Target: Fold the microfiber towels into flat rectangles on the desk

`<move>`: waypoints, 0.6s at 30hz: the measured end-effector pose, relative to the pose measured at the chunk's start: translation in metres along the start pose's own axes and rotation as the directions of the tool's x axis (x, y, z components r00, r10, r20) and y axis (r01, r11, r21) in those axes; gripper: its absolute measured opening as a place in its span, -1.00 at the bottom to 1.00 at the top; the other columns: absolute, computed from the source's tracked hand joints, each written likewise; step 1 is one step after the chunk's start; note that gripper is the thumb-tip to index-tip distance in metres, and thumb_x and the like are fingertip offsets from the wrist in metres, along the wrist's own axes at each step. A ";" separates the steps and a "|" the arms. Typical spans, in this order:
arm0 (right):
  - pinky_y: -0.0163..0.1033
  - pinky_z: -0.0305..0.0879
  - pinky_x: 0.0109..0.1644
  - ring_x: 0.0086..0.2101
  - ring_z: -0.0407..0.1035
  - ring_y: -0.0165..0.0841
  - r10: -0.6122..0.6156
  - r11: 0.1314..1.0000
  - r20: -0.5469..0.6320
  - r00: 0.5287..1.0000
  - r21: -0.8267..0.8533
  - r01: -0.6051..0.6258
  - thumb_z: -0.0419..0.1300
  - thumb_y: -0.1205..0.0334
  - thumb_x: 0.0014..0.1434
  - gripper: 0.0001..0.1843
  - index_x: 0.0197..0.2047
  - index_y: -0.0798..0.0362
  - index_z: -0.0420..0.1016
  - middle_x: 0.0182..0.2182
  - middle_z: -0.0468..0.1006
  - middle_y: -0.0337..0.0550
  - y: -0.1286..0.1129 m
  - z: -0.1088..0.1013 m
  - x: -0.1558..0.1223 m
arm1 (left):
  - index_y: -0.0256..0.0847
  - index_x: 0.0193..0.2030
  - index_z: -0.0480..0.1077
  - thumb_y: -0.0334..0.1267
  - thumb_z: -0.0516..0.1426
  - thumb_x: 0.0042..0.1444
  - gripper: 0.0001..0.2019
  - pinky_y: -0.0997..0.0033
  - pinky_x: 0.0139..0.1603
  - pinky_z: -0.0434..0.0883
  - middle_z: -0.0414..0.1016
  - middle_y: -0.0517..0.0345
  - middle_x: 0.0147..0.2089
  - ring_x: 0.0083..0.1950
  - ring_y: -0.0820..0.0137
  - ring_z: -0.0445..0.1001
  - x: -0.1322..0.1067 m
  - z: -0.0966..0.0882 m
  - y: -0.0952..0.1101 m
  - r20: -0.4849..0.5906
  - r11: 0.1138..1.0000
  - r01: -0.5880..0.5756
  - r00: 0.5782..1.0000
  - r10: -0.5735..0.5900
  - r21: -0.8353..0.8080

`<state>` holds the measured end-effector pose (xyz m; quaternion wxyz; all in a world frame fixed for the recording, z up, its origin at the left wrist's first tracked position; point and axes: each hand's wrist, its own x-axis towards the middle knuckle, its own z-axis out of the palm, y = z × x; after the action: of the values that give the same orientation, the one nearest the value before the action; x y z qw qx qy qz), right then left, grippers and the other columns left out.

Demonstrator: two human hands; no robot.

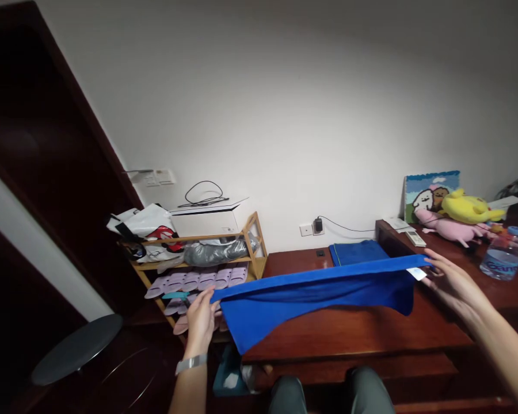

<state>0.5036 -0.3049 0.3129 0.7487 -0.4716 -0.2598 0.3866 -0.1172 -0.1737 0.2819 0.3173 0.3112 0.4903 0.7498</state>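
Pinching fingers of left hand [200, 318] and right hand [451, 280] stretch blue towel [311, 296].

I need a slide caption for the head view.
Blue towel stretched over a desk between left hand and right hand.

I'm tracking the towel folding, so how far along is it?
Done: one folded blue towel lies flat at the back of the desk. In hand: a second blue towel hangs stretched between the left hand and right hand, gripped by its top edge. Left: folding it and laying it down.
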 end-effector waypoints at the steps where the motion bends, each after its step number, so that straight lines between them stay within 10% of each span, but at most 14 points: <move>1: -0.30 0.62 -0.30 -0.32 0.53 -0.36 0.005 1.000 -0.021 1.000 0.022 -0.005 0.46 0.28 -0.01 -0.56 -0.02 -0.10 0.60 -0.29 0.64 -0.19 -0.003 0.000 0.000 | -0.18 -0.25 0.56 -0.15 0.26 -0.04 -0.78 0.38 -0.25 0.52 0.61 0.14 -0.24 -0.26 0.34 0.56 0.001 -0.003 -0.001 0.056 0.996 -0.004 0.998 -0.001 0.088; 6: -0.36 0.46 -0.37 -0.36 0.45 -0.41 -0.065 0.992 -0.034 0.997 0.108 0.068 0.43 0.31 0.02 -0.54 0.03 -0.05 0.61 -0.33 0.60 -0.21 -0.033 0.018 0.009 | -0.13 -0.57 0.48 -0.21 0.33 -0.24 -0.87 0.37 -0.41 0.41 0.48 0.21 -0.56 -0.42 0.23 0.53 -0.004 -0.005 -0.004 0.365 0.844 -0.131 0.928 -0.081 0.521; 9: -0.38 0.33 -0.42 -0.43 0.36 -0.48 -0.114 0.993 0.116 0.987 0.018 0.113 0.47 0.22 -0.02 -0.55 -0.01 0.03 0.64 -0.33 0.59 -0.22 -0.048 0.058 0.002 | -0.07 -0.53 0.55 -0.27 0.40 -0.26 -0.87 0.24 -0.24 0.51 0.57 0.15 -0.52 -0.28 0.08 0.63 -0.035 0.036 0.008 0.550 0.757 -0.340 0.834 -0.030 0.557; 12: -0.38 0.27 -0.40 -0.44 0.33 -0.51 -0.039 0.988 0.361 0.932 -0.124 0.090 0.52 0.13 -0.05 -0.53 -0.04 0.07 0.65 -0.29 0.59 -0.22 -0.050 0.115 -0.021 | -0.03 0.02 0.64 -0.14 0.39 0.03 -0.63 0.07 0.26 0.45 0.66 -0.01 0.14 0.21 0.04 0.56 -0.091 0.112 0.033 0.817 0.815 -0.533 0.560 0.136 0.229; 14: -0.35 0.29 -0.35 -0.39 0.37 -0.48 0.026 0.982 0.528 0.849 -0.174 0.079 0.54 0.07 -0.03 -0.51 -0.04 0.06 0.63 -0.28 0.60 -0.22 -0.046 0.150 -0.041 | -0.03 0.35 0.44 -0.07 0.32 0.21 -0.43 0.07 0.38 0.38 0.45 -0.03 0.40 0.38 0.10 0.44 -0.129 0.164 0.054 0.900 0.903 -0.430 0.398 0.177 0.012; 18: -0.31 0.34 -0.29 -0.31 0.43 -0.41 0.036 0.981 0.687 0.725 -0.164 0.107 0.52 -0.07 0.03 -0.49 -0.04 0.03 0.60 -0.21 0.63 -0.18 -0.038 0.182 -0.067 | -0.11 0.45 0.29 -0.05 0.29 0.29 -0.36 0.10 0.23 0.50 0.56 -0.05 0.24 0.21 0.14 0.56 -0.169 0.223 0.091 0.970 0.957 -0.267 0.178 0.165 -0.113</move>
<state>0.3411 -0.2776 0.4225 0.5573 -0.3600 -0.5635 0.4923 0.1428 -0.2144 0.4130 0.4317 0.7893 0.1641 0.4046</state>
